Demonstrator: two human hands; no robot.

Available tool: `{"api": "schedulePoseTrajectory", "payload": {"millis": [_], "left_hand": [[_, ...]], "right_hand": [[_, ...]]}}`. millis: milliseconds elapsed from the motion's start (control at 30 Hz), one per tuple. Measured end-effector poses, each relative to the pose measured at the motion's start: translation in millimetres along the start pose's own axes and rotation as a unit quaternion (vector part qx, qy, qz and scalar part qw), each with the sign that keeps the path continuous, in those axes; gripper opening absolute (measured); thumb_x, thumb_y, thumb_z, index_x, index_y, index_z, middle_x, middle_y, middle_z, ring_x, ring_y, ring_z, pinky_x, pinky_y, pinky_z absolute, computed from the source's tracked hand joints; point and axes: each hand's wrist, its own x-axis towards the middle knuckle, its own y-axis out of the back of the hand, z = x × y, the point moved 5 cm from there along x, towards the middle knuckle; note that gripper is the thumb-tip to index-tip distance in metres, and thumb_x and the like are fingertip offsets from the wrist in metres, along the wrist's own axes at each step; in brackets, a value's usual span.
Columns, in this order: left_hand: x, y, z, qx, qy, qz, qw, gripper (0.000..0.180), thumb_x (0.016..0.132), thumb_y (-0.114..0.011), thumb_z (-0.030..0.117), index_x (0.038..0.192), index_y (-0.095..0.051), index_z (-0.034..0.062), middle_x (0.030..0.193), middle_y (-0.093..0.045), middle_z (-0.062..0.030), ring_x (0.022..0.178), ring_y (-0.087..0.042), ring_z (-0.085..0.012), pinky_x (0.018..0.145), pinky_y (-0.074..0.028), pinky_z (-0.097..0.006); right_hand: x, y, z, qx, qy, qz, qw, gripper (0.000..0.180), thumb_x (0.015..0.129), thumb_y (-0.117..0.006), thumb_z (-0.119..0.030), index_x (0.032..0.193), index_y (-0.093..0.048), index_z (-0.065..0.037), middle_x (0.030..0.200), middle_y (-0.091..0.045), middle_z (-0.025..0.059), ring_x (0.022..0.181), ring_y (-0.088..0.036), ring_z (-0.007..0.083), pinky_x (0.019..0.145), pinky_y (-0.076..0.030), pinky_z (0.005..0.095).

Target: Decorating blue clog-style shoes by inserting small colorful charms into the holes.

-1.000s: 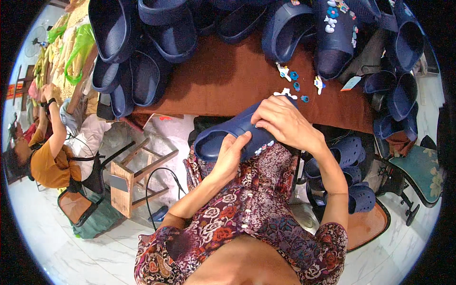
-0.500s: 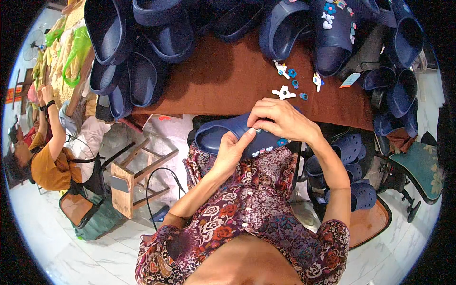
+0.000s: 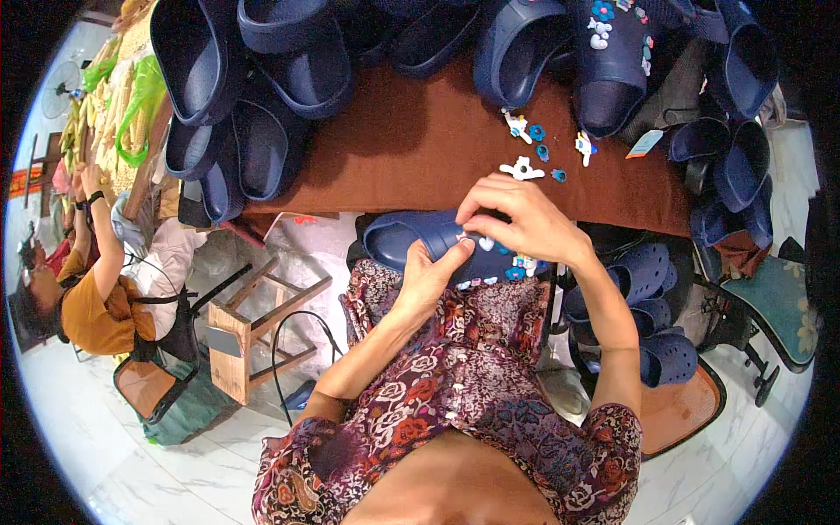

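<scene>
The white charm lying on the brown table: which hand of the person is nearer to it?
Right. The right hand is just below the white charm, almost touching; the left hand is lower, under the navy clog.

- A navy-blue foam clog with a perforated upper (image 3: 418, 241) lay on its side across the person's lap, at the near edge of the brown table.
- Small colourful plastic charms (image 3: 518, 263) were set into its holes, white and blue among them.

You are pressing glossy plastic charms (image 3: 525, 262) into a matt, smooth navy foam clog (image 3: 411, 241); smooth brown tabletop (image 3: 411, 149), bare wooden stool (image 3: 254, 332).
</scene>
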Motion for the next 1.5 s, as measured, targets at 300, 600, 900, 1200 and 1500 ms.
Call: {"api": "schedulePoseTrajectory", "payload": {"millis": [300,600,900,1200,1500], "left_hand": [[1,7,-10,-0.074,0.023,0.066,0.995,0.022,0.087,-0.069,0.017,0.102,-0.063,0.0026,0.096,-0.068,-0.0044,0.083,-0.063,-0.0109,0.079,-0.050,-0.026],[4,1,-5,-0.093,0.037,0.065,0.993,0.024,0.088,-0.069,0.022,0.102,-0.064,0.0032,0.097,-0.068,-0.0044,0.083,-0.064,-0.0109,0.079,-0.050,-0.027],[-1,-3,-9,-0.199,0.105,0.033,0.974,0.032,0.092,-0.063,0.026,0.111,-0.061,0.0003,0.107,-0.066,-0.0077,0.096,-0.063,-0.0142,0.089,-0.048,-0.031],[0,-10,-9,-0.163,0.109,0.031,0.980,0.038,0.088,-0.067,0.024,0.113,-0.059,-0.0035,0.110,-0.065,-0.0109,0.097,-0.064,-0.0181,0.089,-0.051,-0.033],[18,-14,-8,-0.186,0.041,-0.002,0.982,0.048,0.092,-0.063,0.032,0.124,-0.053,-0.0030,0.121,-0.061,-0.0120,0.108,-0.060,-0.0218,0.096,-0.047,-0.038]], "right_hand": [[-63,36,26,0.170,-0.139,0.333,0.917,0.006,0.089,-0.063,-0.001,0.094,-0.063,0.000,0.093,-0.063,0.0022,0.090,-0.061,0.0098,0.081,-0.049,0.0250],[-120,8,60,0.207,-0.200,0.414,0.863,0.010,0.091,-0.063,-0.003,0.100,-0.061,0.000,0.096,-0.061,0.0004,0.089,-0.056,0.0058,0.080,-0.045,0.0201],[-129,-4,60,0.181,-0.193,0.443,0.857,0.019,0.093,-0.061,-0.006,0.111,-0.061,0.001,0.109,-0.060,0.0034,0.096,-0.056,0.0080,0.083,-0.046,0.0218],[-125,-5,49,0.174,-0.156,0.446,0.864,0.023,0.090,-0.062,-0.004,0.114,-0.060,0.000,0.120,-0.057,0.0085,0.109,-0.056,0.0146,0.089,-0.048,0.0287],[-140,-28,55,0.172,-0.167,0.500,0.832,0.036,0.087,-0.066,-0.007,0.119,-0.052,-0.001,0.118,-0.056,0.0103,0.105,-0.058,0.0178,0.083,-0.051,0.0309]]}}
